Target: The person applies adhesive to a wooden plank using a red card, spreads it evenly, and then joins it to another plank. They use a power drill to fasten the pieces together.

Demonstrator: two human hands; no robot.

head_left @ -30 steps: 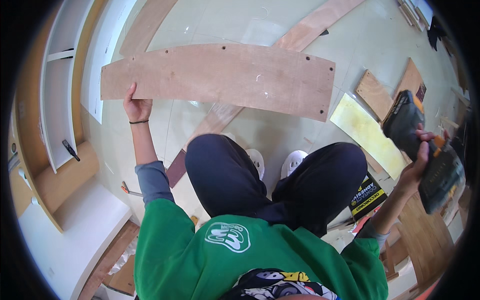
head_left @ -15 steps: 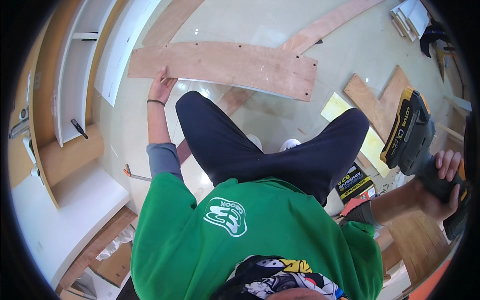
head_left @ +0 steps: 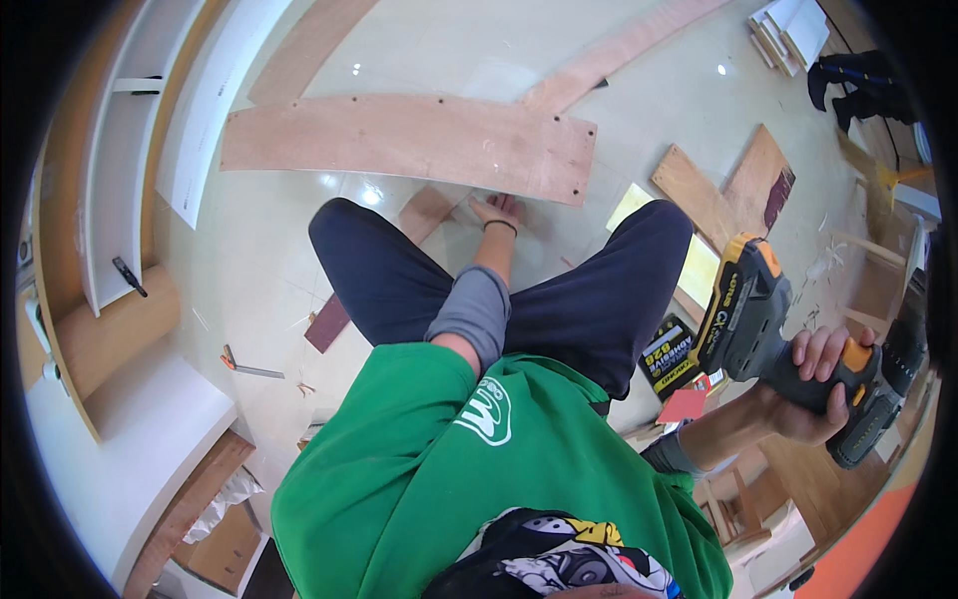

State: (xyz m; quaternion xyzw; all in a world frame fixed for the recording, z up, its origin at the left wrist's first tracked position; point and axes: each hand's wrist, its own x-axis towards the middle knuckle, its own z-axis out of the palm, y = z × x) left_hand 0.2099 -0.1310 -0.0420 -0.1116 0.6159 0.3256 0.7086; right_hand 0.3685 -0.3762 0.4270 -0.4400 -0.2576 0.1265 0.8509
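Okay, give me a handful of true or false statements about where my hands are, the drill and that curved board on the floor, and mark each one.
1. The right hand holds a cordless drill by its handle. True.
2. The left hand is lifting the curved plywood board into the air. False: the board lies flat on the floor and the hand rests on the floor just below its lower edge.
3. The board has small dark holes near its right end. True.
4. The drill is black and yellow with an orange trigger. True.
5. The left wrist is bare. False: a dark band circles it.
6. The drill rests on the board. False: it is held up at the person's right, clear of the board.
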